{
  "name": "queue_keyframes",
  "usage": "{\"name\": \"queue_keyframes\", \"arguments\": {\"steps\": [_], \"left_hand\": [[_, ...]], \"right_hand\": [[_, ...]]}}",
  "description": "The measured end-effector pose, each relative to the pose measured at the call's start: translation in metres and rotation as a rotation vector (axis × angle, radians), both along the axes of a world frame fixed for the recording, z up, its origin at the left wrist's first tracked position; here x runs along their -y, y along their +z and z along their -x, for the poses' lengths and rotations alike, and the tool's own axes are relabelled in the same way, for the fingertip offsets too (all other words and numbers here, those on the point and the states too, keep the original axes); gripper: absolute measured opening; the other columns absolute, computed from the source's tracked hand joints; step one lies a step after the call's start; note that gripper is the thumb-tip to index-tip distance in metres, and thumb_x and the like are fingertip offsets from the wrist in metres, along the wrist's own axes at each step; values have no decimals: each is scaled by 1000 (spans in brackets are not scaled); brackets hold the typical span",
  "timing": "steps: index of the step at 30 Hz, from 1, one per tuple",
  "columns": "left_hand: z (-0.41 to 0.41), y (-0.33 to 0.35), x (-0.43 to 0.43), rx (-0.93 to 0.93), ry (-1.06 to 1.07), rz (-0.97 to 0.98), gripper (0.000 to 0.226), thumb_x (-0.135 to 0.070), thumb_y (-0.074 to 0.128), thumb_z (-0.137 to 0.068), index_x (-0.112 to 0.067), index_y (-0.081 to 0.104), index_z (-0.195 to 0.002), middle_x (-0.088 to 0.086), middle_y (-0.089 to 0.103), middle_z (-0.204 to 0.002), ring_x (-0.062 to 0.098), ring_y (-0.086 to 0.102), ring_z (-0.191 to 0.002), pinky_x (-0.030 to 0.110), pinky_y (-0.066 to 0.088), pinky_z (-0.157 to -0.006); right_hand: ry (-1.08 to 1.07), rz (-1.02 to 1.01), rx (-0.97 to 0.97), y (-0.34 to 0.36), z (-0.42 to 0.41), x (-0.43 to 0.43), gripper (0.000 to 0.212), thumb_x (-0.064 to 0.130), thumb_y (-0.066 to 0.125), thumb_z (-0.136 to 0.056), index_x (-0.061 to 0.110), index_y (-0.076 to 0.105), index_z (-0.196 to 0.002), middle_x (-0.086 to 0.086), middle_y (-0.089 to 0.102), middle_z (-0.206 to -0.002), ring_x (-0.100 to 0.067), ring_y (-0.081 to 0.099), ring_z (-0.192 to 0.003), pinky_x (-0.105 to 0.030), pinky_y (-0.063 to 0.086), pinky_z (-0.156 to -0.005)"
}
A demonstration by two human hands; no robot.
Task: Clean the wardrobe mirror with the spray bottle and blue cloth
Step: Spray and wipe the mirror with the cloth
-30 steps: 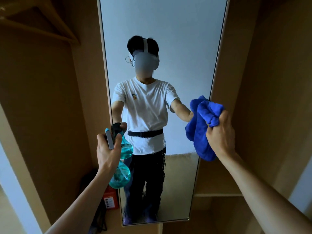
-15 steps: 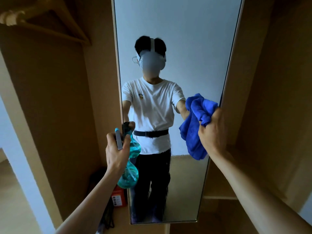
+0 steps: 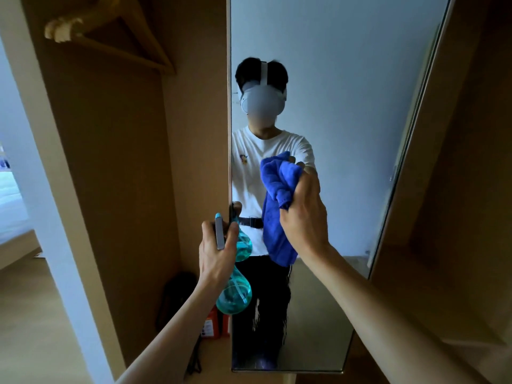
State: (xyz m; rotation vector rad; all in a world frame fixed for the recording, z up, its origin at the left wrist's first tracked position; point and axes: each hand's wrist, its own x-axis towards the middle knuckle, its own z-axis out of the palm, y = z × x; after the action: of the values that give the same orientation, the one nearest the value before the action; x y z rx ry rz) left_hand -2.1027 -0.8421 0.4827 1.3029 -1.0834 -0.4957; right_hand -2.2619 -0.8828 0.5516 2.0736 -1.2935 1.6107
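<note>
The tall, narrow wardrobe mirror (image 3: 346, 134) fills the view from twelve to five o'clock. At seven o'clock the left hand (image 3: 217, 256) grips the neck of the translucent teal plastic spray bottle (image 3: 235, 299), with the nozzle aimed at the mirror's left edge, apparently ready to mist. At four o'clock the right hand (image 3: 304, 220) clutches the bunched blue microfibre cloth (image 3: 277, 212), raised before the glass, probably so wiping can follow at once. Whether the cloth touches the glass cannot be told.
</note>
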Motion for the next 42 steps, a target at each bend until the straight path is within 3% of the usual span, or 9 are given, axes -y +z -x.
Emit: {"name": "queue_keyframes", "arguments": {"steps": [4,9,16,19,23,28,33,36,42], "left_hand": [[-6,0,1,-13,-31,-20,29,-60,55,-97,-33,46,-95,8,68,-95,34,69,-80,56,58,-74],[-14,3,2,-61,-62,-23,54,-64,52,-97,-10,49,-103,1,56,-83,20,53,-73,46,48,-70],[-16,-2,2,-36,-122,-46,48,-73,51,-92,-25,46,-92,-4,55,-85,21,59,-75,48,55,-75],[-16,-6,2,-1,-126,-58,34,-65,53,-96,-35,41,-89,-7,56,-90,23,64,-83,41,54,-77],[-17,-16,7,14,-118,-41,36,-60,59,-93,-27,45,-97,6,64,-94,29,66,-83,53,56,-77],[-16,-23,9,42,-81,-61,18,-25,62,-99,-21,45,-99,10,61,-96,31,65,-81,46,54,-68],[-13,-25,3,-14,-72,-59,13,-21,60,-97,-15,49,-101,6,61,-91,25,62,-73,44,53,-64],[-10,-23,1,-69,-87,-51,16,-26,58,-93,-14,50,-99,4,57,-86,17,56,-66,30,48,-55],[-9,-19,-3,-126,-112,-63,25,-36,53,-85,-14,48,-95,0,54,-84,14,51,-68,28,44,-58]], "right_hand": [[45,-11,-23,-5,-34,-2,46,14,62,-89,12,29,-120,-17,47,-121,-42,64,-96,-39,56,-69],[109,-50,-62,-10,-71,-10,46,30,58,-81,16,32,-115,-15,59,-108,-35,64,-94,-40,58,-68],[74,-8,-182,-1,-54,-10,36,19,55,-85,9,47,-119,-10,58,-110,-34,63,-96,-36,51,-60],[-17,64,-258,9,-33,-10,39,10,57,-82,11,52,-120,-8,58,-106,-32,61,-90,-31,40,-56],[-83,106,-380,16,-14,-10,49,3,62,-77,16,59,-124,-2,58,-105,-25,56,-92,-28,35,-58],[-93,61,-517,12,-16,-8,59,9,53,-77,20,55,-135,-5,57,-111,-28,53,-95,-40,47,-66],[-80,74,-610,6,-22,-12,68,10,69,-68,15,54,-135,-9,56,-113,-29,52,-94,-41,46,-73],[-86,76,-658,-3,-29,-16,64,10,69,-74,14,53,-136,-11,57,-115,-31,53,-95,-41,46,-73],[-94,47,-644,-18,-34,-20,62,13,74,-79,16,52,-137,-10,56,-117,-28,53,-97,-37,48,-75]]}}
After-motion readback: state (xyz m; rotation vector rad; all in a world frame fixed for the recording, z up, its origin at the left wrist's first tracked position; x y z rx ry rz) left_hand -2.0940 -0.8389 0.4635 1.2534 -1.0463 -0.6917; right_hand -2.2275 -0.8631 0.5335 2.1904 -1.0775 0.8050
